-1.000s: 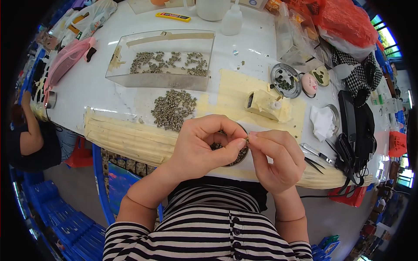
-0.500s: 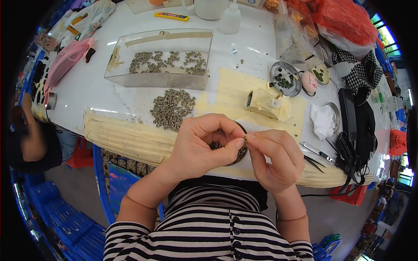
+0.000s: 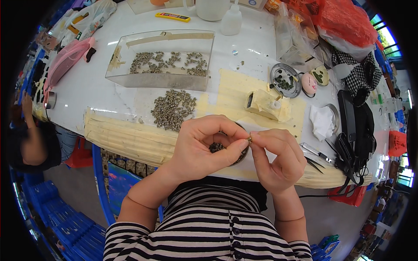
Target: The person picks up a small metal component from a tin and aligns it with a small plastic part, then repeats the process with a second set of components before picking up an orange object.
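Observation:
My left hand (image 3: pixel 198 150) and my right hand (image 3: pixel 281 158) meet above the table's front edge, both closed in a fingertip pinch. Between the fingertips sits a tiny brassy metal piece (image 3: pixel 249 139), too small to name more exactly. Directly below, partly hidden by my left hand, is a round dish holding small dark parts (image 3: pixel 215 147). A heap of small metallic parts (image 3: pixel 173 109) lies on the table beyond my left hand. Behind that heap stands a clear rectangular box (image 3: pixel 163 81) with more such parts spread on its bottom.
Right of centre stands a tape-covered block (image 3: pixel 267 105). Beyond it are a round dish of dark green pieces (image 3: pixel 297 89) and a pink oval object (image 3: pixel 309 82). Tweezers (image 3: pixel 314 164) and a knife-like tool (image 3: pixel 317 152) lie right; a white squeeze bottle (image 3: pixel 231 21) stands far. Another person sits left.
The pinched fingertips have shifted slightly right, and the tiny metal piece shows more clearly between them. Both hands otherwise keep their place over the dish.

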### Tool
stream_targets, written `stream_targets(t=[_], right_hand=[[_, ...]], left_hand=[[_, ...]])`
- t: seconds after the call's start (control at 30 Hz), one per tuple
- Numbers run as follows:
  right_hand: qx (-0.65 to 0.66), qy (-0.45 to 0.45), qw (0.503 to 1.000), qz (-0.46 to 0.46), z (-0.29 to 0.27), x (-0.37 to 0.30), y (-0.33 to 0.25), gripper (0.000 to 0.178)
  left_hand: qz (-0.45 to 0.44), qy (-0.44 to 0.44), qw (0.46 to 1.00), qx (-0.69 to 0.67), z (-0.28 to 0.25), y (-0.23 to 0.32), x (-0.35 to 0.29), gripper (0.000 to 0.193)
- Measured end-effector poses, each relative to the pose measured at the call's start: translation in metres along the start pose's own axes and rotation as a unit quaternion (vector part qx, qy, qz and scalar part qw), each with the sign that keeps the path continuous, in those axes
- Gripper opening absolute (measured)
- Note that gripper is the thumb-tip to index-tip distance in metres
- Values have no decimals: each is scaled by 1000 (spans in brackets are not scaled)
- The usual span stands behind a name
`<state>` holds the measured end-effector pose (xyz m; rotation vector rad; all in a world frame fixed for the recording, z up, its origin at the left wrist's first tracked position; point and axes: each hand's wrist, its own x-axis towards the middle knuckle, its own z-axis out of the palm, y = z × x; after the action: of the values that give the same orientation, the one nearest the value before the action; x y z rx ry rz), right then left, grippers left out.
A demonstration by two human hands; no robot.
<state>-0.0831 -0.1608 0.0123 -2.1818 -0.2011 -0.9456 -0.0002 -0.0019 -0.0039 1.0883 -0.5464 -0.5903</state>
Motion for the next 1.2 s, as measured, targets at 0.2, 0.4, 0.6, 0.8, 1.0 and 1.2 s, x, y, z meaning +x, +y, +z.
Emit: stream_targets(t=[0.2, 0.4, 0.6, 0.8, 1.0, 1.2], right_hand=[[-6, 5, 1000, -13, 1, -1, -1, 27], [4, -2, 1000, -13, 1, 0, -2, 27], [6, -5, 1000, -16, 2, -1, -1, 25], [-4, -4, 1000, -23, 3, -2, 0, 26], [-7, -7, 999, -31, 3, -2, 1, 26], [8, 1, 1000, 0, 2, 2, -2, 25]], left_hand=[[-6, -3, 1000, -2, 0, 1, 0, 13], [-47, -4, 999, -22, 0, 4, 1, 11], [-53, 4, 998, -13, 0, 4, 0, 10], [-51, 5, 999, 1, 0, 4, 1, 10], [-41, 6, 999, 7, 0, 4, 0, 10], [98, 50, 984, 141, 6, 2, 4, 13]])
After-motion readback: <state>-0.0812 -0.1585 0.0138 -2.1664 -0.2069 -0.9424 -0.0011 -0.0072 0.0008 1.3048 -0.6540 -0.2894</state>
